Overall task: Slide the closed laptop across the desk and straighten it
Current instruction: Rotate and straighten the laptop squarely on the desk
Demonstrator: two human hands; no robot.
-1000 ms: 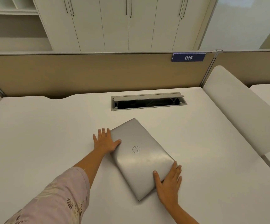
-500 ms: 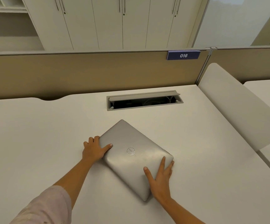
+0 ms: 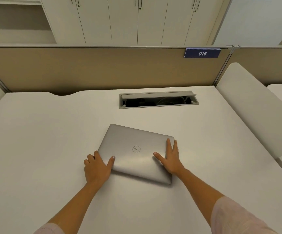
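A closed silver laptop [image 3: 133, 142] with a round logo lies flat on the white desk [image 3: 43, 141], near the middle, still turned slightly clockwise from the desk's edges. My left hand [image 3: 97, 168] grips its near-left corner, thumb on the lid and fingers curled around the left edge. My right hand [image 3: 170, 157] lies flat on the lid's right side, fingers spread along the right edge and thumb pointing inward.
An open cable hatch [image 3: 158, 99] is set into the desk just beyond the laptop. A tan partition [image 3: 86, 68] with a blue "016" tag [image 3: 202, 53] closes the back. A white side divider [image 3: 255, 107] rises on the right. White cabinets stand behind.
The laptop has turned counter-clockwise from a steep diagonal to nearly square with the desk. Both hands moved with it; my left hand slid to the near-left corner, my right up the right edge.
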